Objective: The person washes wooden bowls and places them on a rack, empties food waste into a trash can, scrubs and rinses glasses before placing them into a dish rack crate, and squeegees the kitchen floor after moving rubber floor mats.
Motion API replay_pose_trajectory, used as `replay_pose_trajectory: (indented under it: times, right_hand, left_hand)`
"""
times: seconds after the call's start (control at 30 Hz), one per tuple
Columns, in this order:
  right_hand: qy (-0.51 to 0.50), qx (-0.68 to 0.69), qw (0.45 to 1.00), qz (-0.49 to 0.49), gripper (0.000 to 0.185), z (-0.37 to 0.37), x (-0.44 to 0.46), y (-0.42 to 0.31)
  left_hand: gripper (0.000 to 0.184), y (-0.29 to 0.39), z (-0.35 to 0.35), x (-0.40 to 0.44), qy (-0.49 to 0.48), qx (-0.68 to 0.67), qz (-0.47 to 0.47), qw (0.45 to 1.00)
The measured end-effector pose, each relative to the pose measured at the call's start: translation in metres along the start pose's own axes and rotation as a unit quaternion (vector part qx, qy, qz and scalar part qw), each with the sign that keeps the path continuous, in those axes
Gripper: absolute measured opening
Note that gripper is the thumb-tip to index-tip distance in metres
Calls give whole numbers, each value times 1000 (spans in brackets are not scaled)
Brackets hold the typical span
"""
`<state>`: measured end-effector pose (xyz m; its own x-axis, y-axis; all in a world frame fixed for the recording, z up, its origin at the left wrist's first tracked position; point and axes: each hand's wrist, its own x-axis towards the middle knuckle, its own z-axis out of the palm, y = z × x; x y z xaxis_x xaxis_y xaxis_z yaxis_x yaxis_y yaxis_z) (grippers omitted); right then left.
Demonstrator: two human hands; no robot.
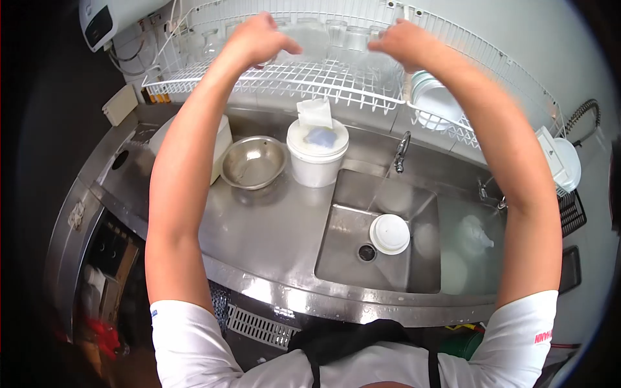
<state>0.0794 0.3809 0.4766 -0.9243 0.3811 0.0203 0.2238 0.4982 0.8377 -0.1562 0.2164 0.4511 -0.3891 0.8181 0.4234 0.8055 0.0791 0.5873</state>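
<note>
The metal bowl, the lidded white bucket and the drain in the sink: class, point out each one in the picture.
Metal bowl (253,161): head view, on its inner bottom.
White bucket (315,171): head view, on its side wall below the lid.
Drain (367,252): head view, on its dark centre.

Bare steel desk (259,226) offers an open stretch on the near side, left of the sink basin (336,249). Farther back, a metal bowl (253,163) and a lidded white bucket (315,169) stand close together, with only a slim gap between. Above and beyond, a wire rack (310,81) juts out as a barrier; its glasses (356,40) appear tightly lined up, though blur hides any gaps. White plates (436,100) block its right section. The faucet (402,153) overhangs the basin's far edge; white dishes (390,234) occupy its right side, leaving open floor left.
</note>
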Motion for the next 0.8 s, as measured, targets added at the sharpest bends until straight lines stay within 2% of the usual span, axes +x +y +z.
replay_pose_trajectory:
  times: [0.03, 0.13, 0.17, 0.3, 0.4, 0.43, 0.53, 0.57, 0.67, 0.7, 0.73, 0.77, 0.8]
  right_hand:
    - [-4, -29, 1000, 2, 52, 8, 4, -4]
    - [41, -58, 997, -25, 31, 23, 22, -16]
    - [-36, -82, 996, -7, 31, 17, 26, -21]
    - [-13, -73, 996, 43, 33, 29, 31, -29]
    - [207, -78, 973, 64, 36, 43, 17, -33]
    - [239, -56, 967, 69, 33, 43, 9, -35]
    - [346, 51, 934, 79, 35, 22, -36, -47]
    - [388, 107, 912, 81, 36, 7, -66, -54]
    - [521, 200, 825, 90, 46, 13, -152, -97]
    - [527, 220, 813, 112, 46, 26, -187, -121]
    - [527, 236, 804, 141, 47, 45, -227, -150]
    - [463, 257, 826, 195, 49, 72, -270, -180]
    - [400, 275, 840, 244, 50, 103, -314, -212]
  left_hand:
    - [70, 13, 4, 12, -62, 33, -4, 998]
    - [55, 40, 30, 46, -170, 126, -1, 977]
    - [57, 48, 40, 57, -169, 147, -1, 975]
    - [64, 71, 75, 82, -153, 195, 8, 969]
    - [76, 76, 88, 93, -144, 215, 18, 966]
    - [81, 76, 93, 95, -146, 223, 21, 964]
    - [82, 44, 123, 133, -108, 284, 146, 941]
    - [100, 40, 122, 125, -92, 232, 78, 965]
    - [114, -15, 152, 144, 39, 120, 122, 984]
    - [79, -36, 171, 139, 226, 86, 149, 959]
    - [102, 5, 128, 66, 175, 67, 100, 977]
    - [113, 4, 111, 33, 153, -73, 120, 978]
    - [89, 2, 110, -15, 176, -206, 153, 950]
